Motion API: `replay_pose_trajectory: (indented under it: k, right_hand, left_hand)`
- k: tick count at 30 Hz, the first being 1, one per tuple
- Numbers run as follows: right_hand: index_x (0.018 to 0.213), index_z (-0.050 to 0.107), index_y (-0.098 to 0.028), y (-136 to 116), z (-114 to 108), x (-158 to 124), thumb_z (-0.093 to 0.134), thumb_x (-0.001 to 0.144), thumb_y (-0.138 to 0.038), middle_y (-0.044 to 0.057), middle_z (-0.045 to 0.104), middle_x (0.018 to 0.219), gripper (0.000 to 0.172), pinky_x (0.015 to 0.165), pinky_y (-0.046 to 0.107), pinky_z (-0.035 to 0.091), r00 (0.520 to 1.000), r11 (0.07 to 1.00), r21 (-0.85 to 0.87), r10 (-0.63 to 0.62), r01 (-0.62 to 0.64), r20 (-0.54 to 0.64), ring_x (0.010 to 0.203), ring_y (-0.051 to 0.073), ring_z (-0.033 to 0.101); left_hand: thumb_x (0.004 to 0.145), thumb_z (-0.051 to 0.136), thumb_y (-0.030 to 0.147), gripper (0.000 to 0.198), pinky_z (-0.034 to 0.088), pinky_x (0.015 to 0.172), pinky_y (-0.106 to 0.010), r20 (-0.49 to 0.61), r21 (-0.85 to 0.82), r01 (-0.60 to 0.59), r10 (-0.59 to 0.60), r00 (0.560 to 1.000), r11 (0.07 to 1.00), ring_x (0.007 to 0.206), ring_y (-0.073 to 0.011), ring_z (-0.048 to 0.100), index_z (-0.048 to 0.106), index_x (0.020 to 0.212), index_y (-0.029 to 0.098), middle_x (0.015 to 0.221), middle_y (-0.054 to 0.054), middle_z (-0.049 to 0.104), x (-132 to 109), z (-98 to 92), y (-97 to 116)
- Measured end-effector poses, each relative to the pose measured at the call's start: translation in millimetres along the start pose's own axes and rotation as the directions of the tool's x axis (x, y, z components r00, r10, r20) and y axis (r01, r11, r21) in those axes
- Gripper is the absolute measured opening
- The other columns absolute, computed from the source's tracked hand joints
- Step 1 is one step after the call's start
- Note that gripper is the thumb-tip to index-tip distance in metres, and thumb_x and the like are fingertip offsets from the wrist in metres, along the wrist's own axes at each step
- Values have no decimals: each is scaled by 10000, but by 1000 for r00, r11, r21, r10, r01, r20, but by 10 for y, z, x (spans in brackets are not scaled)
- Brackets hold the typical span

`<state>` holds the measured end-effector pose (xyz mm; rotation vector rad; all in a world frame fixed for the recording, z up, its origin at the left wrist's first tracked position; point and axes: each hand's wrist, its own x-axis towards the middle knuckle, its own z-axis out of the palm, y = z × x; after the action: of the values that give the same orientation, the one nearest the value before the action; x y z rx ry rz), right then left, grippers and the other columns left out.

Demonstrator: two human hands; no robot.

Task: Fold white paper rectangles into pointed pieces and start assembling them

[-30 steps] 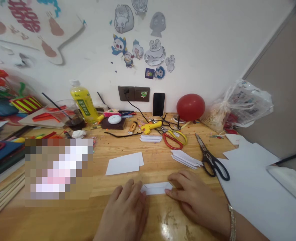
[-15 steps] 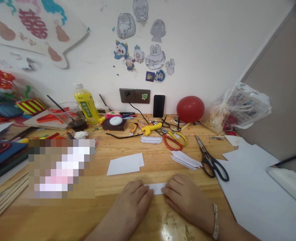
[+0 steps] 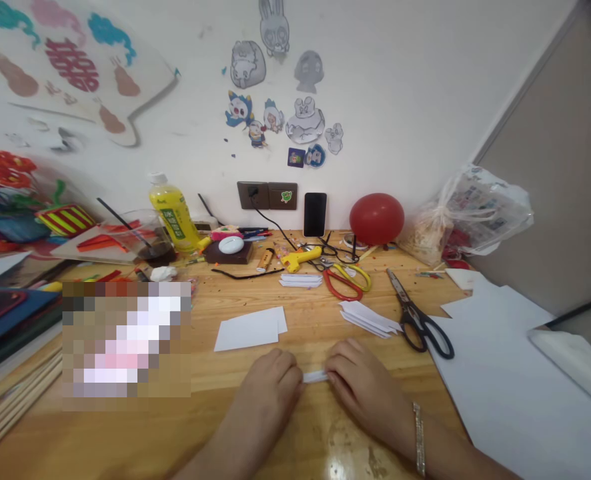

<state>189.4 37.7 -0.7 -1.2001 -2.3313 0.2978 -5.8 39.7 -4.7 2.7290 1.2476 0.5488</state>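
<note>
A narrow folded strip of white paper [image 3: 315, 377] lies low over the wooden table between my two hands. My left hand [image 3: 274, 383] is closed on its left end, and my right hand [image 3: 359, 377] is closed on its right end, fingers curled over it. Both thumbs are mostly hidden. Just beyond my hands are flat white paper pieces [image 3: 249, 330] on the left and a small stack of folded paper strips [image 3: 369, 319] on the right. Another group of folded strips [image 3: 300, 281] sits farther back.
Black-handled scissors [image 3: 418, 320] lie at right, beside large white sheets [image 3: 515, 380]. Red-and-yellow scissors [image 3: 348, 280], a yellow glue gun [image 3: 300, 257], a phone [image 3: 315, 215] and a red balloon [image 3: 377, 219] are at the back. A yellow drink bottle [image 3: 175, 217] and wooden sticks [image 3: 20, 400] are left.
The paper between my hands now shows as a narrower strip. My fingers have curled over it more, and the left hand has turned slightly inward. The view has tilted up a little.
</note>
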Motion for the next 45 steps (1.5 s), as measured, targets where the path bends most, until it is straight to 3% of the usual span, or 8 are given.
replay_pose_trajectory:
  k: [6, 10, 15, 21, 27, 31, 35, 45]
  right_hand:
    - [757, 567, -176, -27, -14, -41, 630, 791, -141, 21, 580, 795, 80, 660, 282, 409, 998, 996, -84, -39, 43, 45, 772, 176, 496]
    - [734, 562, -176, 8, -6, -64, 551, 873, -162, 20, 582, 763, 140, 627, 271, 387, 955, 928, -227, -292, 295, 47, 723, 157, 482]
    - [730, 579, -168, -18, -61, -96, 435, 919, -97, 24, 599, 692, 248, 642, 293, 405, 866, 830, -293, -500, 474, -16, 636, 144, 492]
    - [811, 633, -139, -91, -179, -137, 401, 918, -68, 49, 670, 712, 265, 761, 324, 437, 817, 817, -291, -555, 498, -158, 672, 154, 556]
    - [797, 635, -134, -149, -273, -125, 431, 909, -64, 39, 691, 739, 243, 841, 308, 409, 768, 802, -271, -592, 532, -246, 709, 143, 576]
    - [839, 611, -162, -153, -256, -86, 447, 930, -217, 65, 672, 838, 195, 783, 334, 422, 872, 904, -95, -427, 417, -237, 775, 170, 566]
    - [832, 603, -174, -133, -151, -74, 408, 925, -446, 44, 620, 725, 347, 651, 309, 421, 989, 966, 221, -113, 131, -94, 702, 174, 540]
    - [615, 596, -176, -86, -37, -85, 322, 938, -520, 1, 553, 547, 545, 583, 257, 391, 998, 943, 332, -8, 31, -68, 568, 132, 513]
  left_hand:
    - [809, 519, 48, 165, 451, 608, -340, 46, 59, -1, -2, 999, 998, 695, -211, 518, 565, 699, 162, 768, -45, 575, -45, 31, 42]
    - [840, 488, 96, 169, 448, 617, -330, 70, 6, -11, 11, 998, 1000, 711, -206, 519, 578, 717, 167, 783, -48, 573, -66, 0, 50]
    - [794, 524, 113, 129, 453, 696, -350, 80, -152, 145, -134, 988, 978, 785, -217, 530, 602, 867, 186, 848, -55, 582, -65, -86, 104]
    - [825, 479, 194, 150, 419, 605, -253, 151, -476, 270, -225, 963, 837, 656, -156, 517, 513, 679, 185, 695, -11, 546, -66, -103, 164]
    - [829, 428, 245, 227, 346, 511, -203, 306, -610, 455, -336, 891, 649, 545, -119, 430, 451, 609, 192, 565, 47, 436, -41, -139, 224]
    - [850, 411, 232, 233, 382, 541, -210, 227, -591, 388, -316, 921, 708, 564, -131, 491, 505, 640, 191, 596, 21, 534, -77, -122, 238]
    - [850, 440, 203, 207, 414, 595, -231, 44, -520, 189, -194, 980, 833, 613, -153, 546, 570, 690, 199, 657, -4, 613, -130, -56, 231]
    - [804, 498, 244, 243, 342, 504, -193, 239, -521, 416, -341, 909, 745, 510, -117, 468, 514, 568, 187, 535, 36, 535, -68, -107, 234]
